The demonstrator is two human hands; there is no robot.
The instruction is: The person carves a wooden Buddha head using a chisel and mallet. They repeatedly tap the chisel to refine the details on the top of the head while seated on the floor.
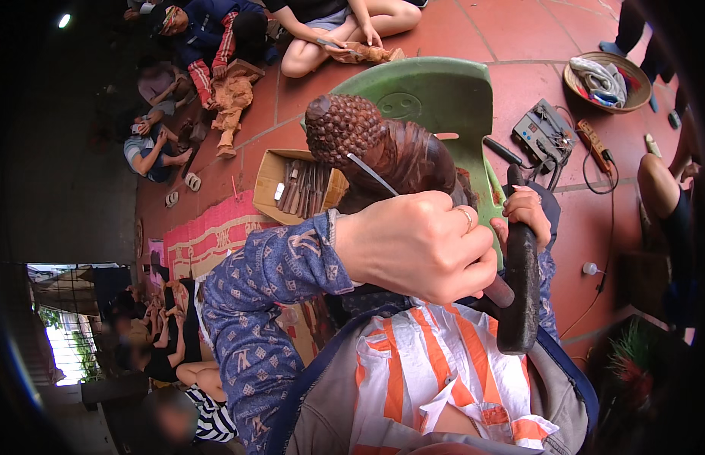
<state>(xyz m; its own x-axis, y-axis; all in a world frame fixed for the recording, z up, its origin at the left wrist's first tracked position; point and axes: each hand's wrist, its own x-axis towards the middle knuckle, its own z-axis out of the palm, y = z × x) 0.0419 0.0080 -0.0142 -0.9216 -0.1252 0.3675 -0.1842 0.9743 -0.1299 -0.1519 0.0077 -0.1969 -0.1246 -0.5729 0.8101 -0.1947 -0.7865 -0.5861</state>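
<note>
While left fingers point(467, 259) grip a chisel point(373, 175), right ones point(525, 199) a mallet point(518, 299), a green chair point(460, 92) stands on red tiles point(519, 78).

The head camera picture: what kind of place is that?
Probably a wood-carving workshop: there's a dark brown, knobbly carved wooden figure, a brown cardboard box of slim, brown-handled tools, and an orange-brown carved figure.
</note>
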